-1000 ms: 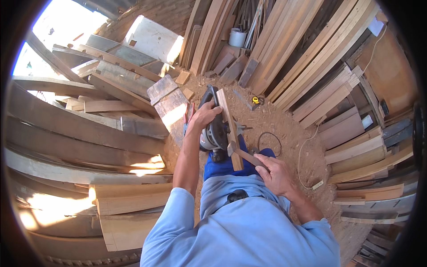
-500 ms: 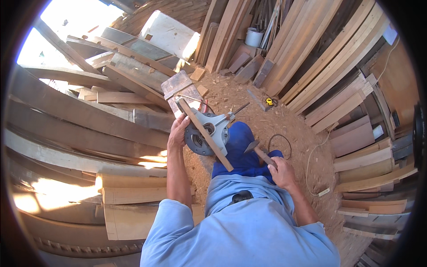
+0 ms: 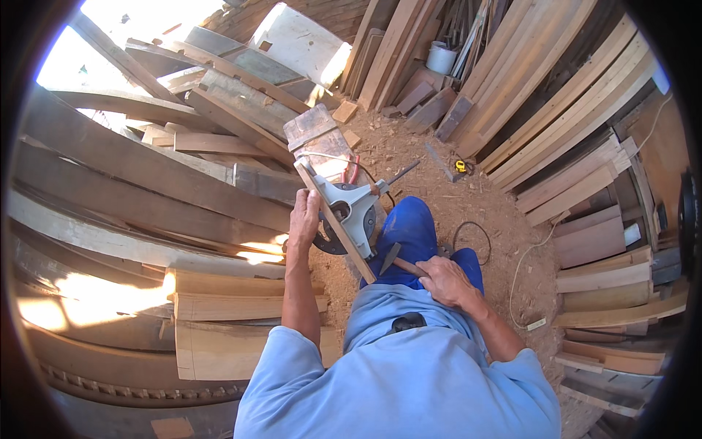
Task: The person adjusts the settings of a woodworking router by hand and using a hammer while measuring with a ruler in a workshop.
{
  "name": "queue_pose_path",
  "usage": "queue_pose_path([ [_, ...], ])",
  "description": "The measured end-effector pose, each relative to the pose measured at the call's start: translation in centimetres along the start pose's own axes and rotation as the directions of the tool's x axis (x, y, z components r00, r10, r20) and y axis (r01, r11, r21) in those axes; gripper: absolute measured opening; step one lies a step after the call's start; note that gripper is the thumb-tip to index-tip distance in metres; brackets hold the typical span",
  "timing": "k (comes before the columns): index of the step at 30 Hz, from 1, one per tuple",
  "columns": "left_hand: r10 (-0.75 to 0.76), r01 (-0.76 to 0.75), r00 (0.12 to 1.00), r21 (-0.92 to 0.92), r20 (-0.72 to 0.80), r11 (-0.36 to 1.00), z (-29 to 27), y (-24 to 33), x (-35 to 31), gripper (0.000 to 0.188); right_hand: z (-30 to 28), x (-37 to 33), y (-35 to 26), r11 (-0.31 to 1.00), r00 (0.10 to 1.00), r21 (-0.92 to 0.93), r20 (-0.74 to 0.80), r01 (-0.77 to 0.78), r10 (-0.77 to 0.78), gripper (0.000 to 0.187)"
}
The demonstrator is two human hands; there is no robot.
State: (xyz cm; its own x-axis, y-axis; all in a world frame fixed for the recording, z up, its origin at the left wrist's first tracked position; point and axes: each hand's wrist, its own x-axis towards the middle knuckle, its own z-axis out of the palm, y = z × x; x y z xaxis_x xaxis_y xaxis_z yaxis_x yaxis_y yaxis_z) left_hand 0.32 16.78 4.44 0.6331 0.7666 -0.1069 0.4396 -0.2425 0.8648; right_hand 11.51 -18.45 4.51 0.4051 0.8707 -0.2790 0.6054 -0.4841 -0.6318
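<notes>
My left hand (image 3: 305, 214) grips the edge of a wooden strip (image 3: 342, 233) that runs across a grey metal tool body (image 3: 357, 207) with a dark round base. A threaded-looking rod (image 3: 404, 173) sticks out from the body's far right side. In my right hand (image 3: 446, 281) is a hammer (image 3: 411, 269), held by its wooden handle above my lap. The hammer's dark head lies close to the strip's near end; whether it touches cannot be made out.
Behind the tool is a worn wooden board (image 3: 316, 133) with red-handled pliers (image 3: 355, 170). A yellow tape measure (image 3: 461, 166) and a black cable loop (image 3: 472, 240) lie on the sawdust floor. Stacked planks (image 3: 139, 205) stand left, more timber (image 3: 578, 124) right, with a white bucket (image 3: 441, 58) beyond.
My right hand has brought the hammer left, toward the near end of the wooden strip. The tool and strip have tilted slightly in my left hand. The whole view has shifted a little.
</notes>
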Motion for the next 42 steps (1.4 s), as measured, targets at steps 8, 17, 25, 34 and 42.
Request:
queue_pose_path([
  [8, 0.007, 0.009, 0.998, 0.23, -0.065, 0.973, 0.7, 0.5, 0.5, 0.046, -0.5, 1.9, -0.6, 0.991, 0.984, 0.069, -0.131, -0.112, 0.12, 0.043],
  [17, 0.075, -0.066, 0.996, 0.164, -0.051, 0.984, 0.6, 0.5, 0.7, 0.046, -1.8, 9.8, 0.1, 1.0, 0.869, 0.029, -0.495, -0.003, 0.017, 0.047],
  [25, 0.031, -0.025, 0.999, 0.16, -0.034, 0.987, 0.7, -0.1, 1.4, 0.046, 0.7, 18.4, -1.4, 0.982, 0.795, 0.062, -0.597, 0.177, -0.105, 0.027],
  [34, -0.064, 0.074, 0.995, 0.14, -0.071, 0.987, 1.0, -0.1, 1.0, 0.048, 2.1, 19.9, -1.7, 0.98, 0.795, 0.191, -0.603, 0.056, 0.073, 0.025],
  [42, 0.035, -0.021, 0.992, 0.116, -0.118, 0.993, 1.4, -1.3, 1.3, 0.042, 1.2, 19.7, 3.5, 0.306, 1.0, 0.952, 0.0, 0.005, -0.016, 0.022],
])
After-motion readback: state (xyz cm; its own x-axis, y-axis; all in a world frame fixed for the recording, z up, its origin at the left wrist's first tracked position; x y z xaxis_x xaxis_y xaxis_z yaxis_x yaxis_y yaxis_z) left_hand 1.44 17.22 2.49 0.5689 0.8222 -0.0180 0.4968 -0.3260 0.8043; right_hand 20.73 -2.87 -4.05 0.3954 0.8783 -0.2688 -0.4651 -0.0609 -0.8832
